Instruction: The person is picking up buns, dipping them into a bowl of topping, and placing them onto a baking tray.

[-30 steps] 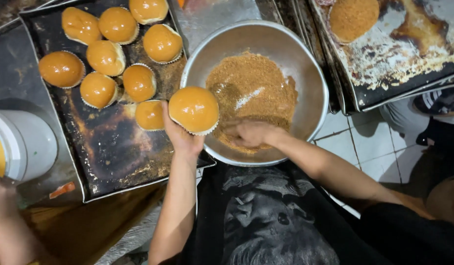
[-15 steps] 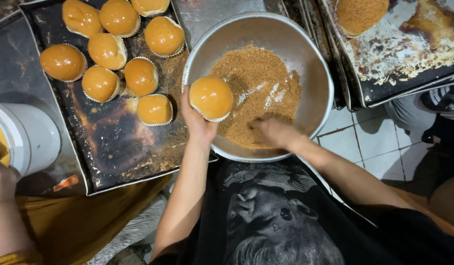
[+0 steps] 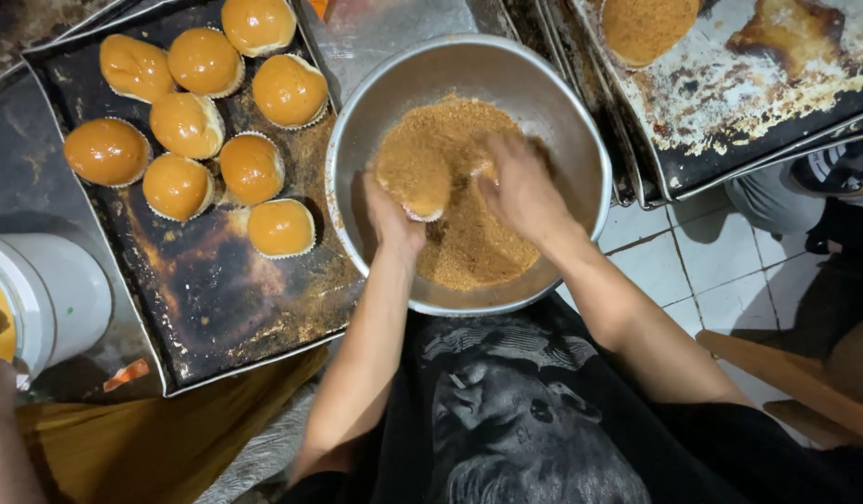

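Note:
My left hand [image 3: 389, 219] holds a round bun [image 3: 413, 173] over a steel bowl [image 3: 581, 121]; brown crumbs cover the bun's top. My right hand [image 3: 520, 191] is beside it in the bowl, fingers bent against the bun and the crumb heap [image 3: 469, 247]. Whether the right hand holds crumbs is hidden. Several glazed orange buns in paper cups [image 3: 252, 168] sit on a dark baking tray [image 3: 208, 289] to the left of the bowl.
A white tub [image 3: 63, 294] stands at the far left, with another person's arm [image 3: 2, 439] below it. A second worn tray [image 3: 730, 103] at the upper right carries one crumb-coated bun [image 3: 646, 23]. White floor tiles [image 3: 702, 271] and a wooden piece [image 3: 786, 383] lie to the right.
My left hand carried the glazed bun from the tray's edge into the bowl. The bun is now coated with crumbs, and my right hand has moved up against it.

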